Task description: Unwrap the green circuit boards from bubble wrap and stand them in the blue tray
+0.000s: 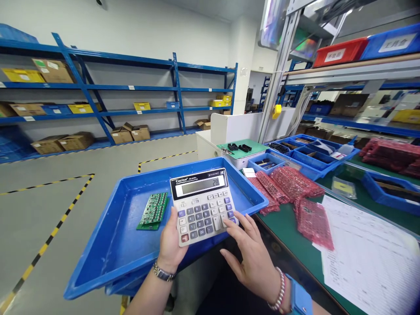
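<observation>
My left hand (170,245) grips the lower left edge of a grey desk calculator (201,205), holding it above a blue plastic tray (111,249). The calculator's display reads 28. My right hand (251,251) is spread open, its fingertips resting at the calculator's lower right keys. A green circuit board panel (153,211) lies inside the tray, just left of the calculator. A watch sits on my left wrist, and a bead bracelet and blue band on my right.
A green workbench (295,236) to the right carries pink bags of parts (288,186), printed sheets (364,258) and blue bins (311,157). Blue shelving with cardboard boxes (75,141) lines the far wall. Yellow-black tape (49,238) marks the grey floor.
</observation>
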`<state>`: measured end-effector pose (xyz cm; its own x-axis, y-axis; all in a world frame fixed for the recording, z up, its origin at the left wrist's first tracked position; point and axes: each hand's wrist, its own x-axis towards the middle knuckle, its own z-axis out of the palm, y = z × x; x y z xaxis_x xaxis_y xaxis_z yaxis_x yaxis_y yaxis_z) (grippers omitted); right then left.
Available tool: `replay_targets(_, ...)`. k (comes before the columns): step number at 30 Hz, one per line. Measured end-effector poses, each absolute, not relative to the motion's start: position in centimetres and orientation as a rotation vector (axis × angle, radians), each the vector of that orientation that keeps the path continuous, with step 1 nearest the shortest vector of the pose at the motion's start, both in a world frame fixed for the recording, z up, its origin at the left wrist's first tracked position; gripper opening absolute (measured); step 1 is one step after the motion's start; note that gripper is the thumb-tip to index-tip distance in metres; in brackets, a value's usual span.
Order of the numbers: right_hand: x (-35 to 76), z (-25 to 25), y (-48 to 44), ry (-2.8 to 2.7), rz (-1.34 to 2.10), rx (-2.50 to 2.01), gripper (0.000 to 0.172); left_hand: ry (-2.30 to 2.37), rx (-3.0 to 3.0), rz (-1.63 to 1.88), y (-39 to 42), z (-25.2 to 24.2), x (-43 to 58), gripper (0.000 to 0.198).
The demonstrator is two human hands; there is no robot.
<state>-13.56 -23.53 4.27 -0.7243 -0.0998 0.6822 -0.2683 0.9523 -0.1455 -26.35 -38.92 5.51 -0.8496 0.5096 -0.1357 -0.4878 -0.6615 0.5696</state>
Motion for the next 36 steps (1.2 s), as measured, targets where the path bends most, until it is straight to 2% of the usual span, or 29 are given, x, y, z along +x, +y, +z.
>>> replay_targets(5, -13.87, 4.04, -23.73, -2.415, 0.3, 0.32, 0.043, 0.853, 0.054, 2.436, -38.92, 5.42, -26.39, 0.048)
replay_targets(18, -14.39, 4.33, -23.78, -2.393, 0.303, 0.306, 0.046, 0.859, 0.062, 2.421, -39.03, 5.27, -26.28, 0.047)
replay_targets(36, -14.53, 4.34, -23.64, -2.399, 0.363, 0.299, 0.041, 0.876, -0.001, 2.437, -38.93, 5.22, -26.47, 0.046)
